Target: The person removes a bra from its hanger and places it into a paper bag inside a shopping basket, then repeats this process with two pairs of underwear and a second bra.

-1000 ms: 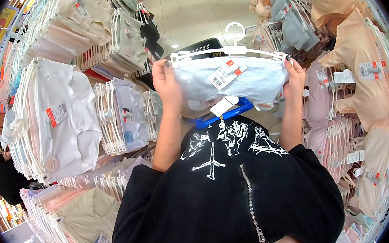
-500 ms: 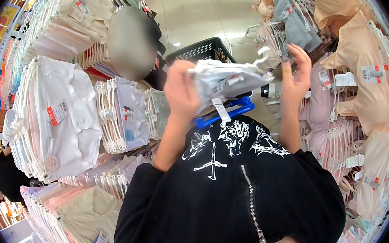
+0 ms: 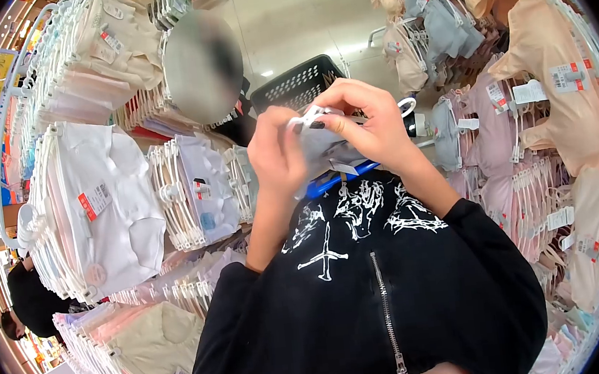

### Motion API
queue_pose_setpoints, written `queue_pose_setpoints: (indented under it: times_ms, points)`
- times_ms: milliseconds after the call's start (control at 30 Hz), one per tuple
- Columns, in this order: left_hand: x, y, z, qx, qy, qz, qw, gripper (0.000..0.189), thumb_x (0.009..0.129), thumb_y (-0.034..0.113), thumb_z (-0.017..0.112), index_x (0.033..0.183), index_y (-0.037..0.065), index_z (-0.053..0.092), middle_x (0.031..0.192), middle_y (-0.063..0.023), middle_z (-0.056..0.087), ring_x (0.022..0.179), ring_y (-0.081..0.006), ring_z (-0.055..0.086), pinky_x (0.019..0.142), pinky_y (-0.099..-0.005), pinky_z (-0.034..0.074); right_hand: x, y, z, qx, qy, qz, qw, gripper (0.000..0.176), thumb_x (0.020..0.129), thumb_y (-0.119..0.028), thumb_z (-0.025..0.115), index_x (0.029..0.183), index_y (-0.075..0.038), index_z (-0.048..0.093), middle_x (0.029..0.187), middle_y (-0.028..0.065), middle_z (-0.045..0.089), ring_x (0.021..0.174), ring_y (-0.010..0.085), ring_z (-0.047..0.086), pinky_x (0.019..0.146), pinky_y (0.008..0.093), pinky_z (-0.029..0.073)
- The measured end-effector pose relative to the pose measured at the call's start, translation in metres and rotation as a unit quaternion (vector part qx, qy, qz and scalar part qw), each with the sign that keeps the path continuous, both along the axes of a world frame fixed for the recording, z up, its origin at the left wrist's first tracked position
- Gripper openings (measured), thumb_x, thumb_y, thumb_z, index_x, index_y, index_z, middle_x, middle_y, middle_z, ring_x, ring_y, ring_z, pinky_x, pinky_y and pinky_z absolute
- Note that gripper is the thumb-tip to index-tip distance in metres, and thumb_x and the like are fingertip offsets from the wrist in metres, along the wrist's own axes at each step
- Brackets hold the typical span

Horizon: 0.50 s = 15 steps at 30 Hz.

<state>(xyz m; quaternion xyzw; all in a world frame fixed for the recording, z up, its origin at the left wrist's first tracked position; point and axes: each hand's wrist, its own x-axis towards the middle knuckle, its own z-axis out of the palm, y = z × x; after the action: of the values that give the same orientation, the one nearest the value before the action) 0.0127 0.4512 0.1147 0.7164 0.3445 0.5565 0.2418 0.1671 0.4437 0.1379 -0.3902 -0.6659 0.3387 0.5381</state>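
Note:
Both my hands meet in front of my chest at a white hanger (image 3: 314, 117) with a light grey garment (image 3: 328, 144) below it. My left hand (image 3: 275, 153) is blurred, its fingers pinched on the hanger's left part. My right hand (image 3: 365, 119) pinches the hanger between thumb and fingers. The hanger's hook (image 3: 407, 107) sticks out to the right of my right hand. A white tag (image 3: 343, 167) hangs below the garment, over a blue handle (image 3: 342, 179) close to my shirt.
A black basket (image 3: 290, 85) stands beyond my hands. Racks of hanging white underwear (image 3: 109, 198) line the left, peach and pink bras (image 3: 549, 83) the right. A person with a blurred head (image 3: 201, 66) is ahead; another person in black (image 3: 36, 299) is far left.
My right hand was raised and open, apart from the garment; it has moved left and taken hold of the hanger. The garment is now lower and mostly behind my hands.

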Motion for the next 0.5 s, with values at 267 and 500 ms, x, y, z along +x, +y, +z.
queue_pose_setpoints:
  times_ms: [267, 500]
  points:
    - [-0.01, 0.002, 0.004, -0.008, 0.011, -0.027, 1.0, 0.006, 0.087, 0.004, 0.043, 0.085, -0.002, 0.044, 0.078, -0.0064, 0.053, 0.064, -0.0078, 0.043, 0.058, -0.0185, 0.036, -0.001, 0.001, 0.002, -0.013, -0.008, 0.023, 1.0, 0.01, 0.072, -0.006, 0.06, 0.08, 0.0, 0.058, 0.071, 0.0076, 0.055, 0.064, 0.0158, 0.053, 0.059, 0.0242, 0.042]
    - [-0.018, 0.006, 0.001, -0.103, -0.023, -0.038, 0.994, 0.01, 0.076, 0.002, 0.052, 0.086, -0.001, 0.049, 0.071, -0.0094, 0.055, 0.061, -0.0154, 0.053, 0.057, -0.0232, 0.042, -0.002, 0.005, -0.01, -0.056, 0.036, 0.037, 0.997, 0.01, 0.076, -0.006, 0.058, 0.083, 0.001, 0.058, 0.073, 0.0047, 0.056, 0.065, 0.0109, 0.053, 0.058, 0.0216, 0.042]
